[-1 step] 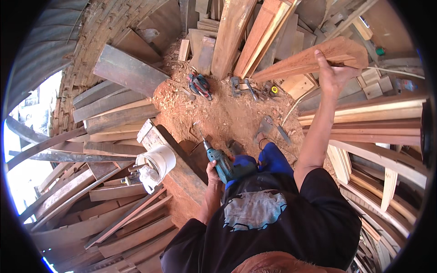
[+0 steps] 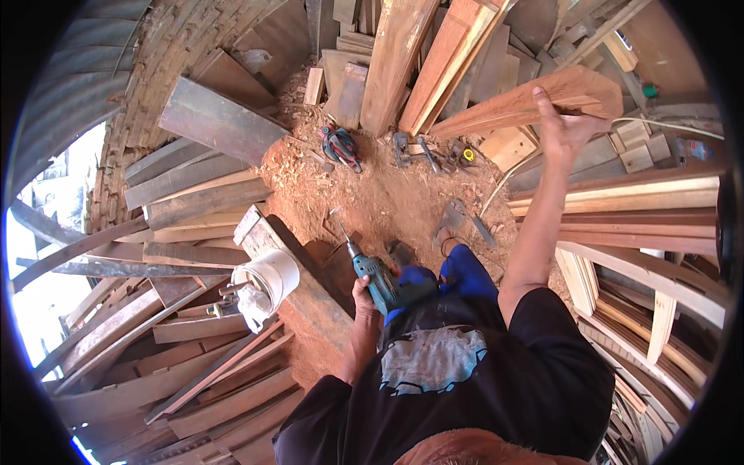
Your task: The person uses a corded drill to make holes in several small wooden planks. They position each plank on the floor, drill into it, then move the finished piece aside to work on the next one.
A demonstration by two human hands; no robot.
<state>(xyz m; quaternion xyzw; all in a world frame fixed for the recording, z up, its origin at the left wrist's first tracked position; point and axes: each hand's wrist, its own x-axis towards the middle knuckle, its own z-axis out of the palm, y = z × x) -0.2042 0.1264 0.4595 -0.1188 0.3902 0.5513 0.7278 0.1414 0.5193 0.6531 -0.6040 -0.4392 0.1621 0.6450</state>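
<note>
At 2 o'clock, R hand point(image 2: 570, 130) clasps reddish plank point(image 2: 508, 106), thumb on face; prob heavy, stiff, best held by edges. Nr 6, L hand point(image 2: 363, 296) wrapped rnd teal drill point(image 2: 377, 277); likely dense.

The left hand's point(image 2: 361, 293) fingers were partly hidden by the teal power drill point(image 2: 377, 280), whose grip was out of sight, and the thin bit was too small to tell its type. The right hand's point(image 2: 570, 133) fingertips were hard to make out against the reddish-brown board point(image 2: 535, 105) they held. The white bucket's point(image 2: 277, 275) floor was hidden; the tape measure's point(image 2: 466, 154) markings were too small. Far planks point(image 2: 395, 54) and the person's head point(image 2: 465, 449), near, were cut off. Glare washed out the opening point(image 2: 50, 186) at left.
</note>
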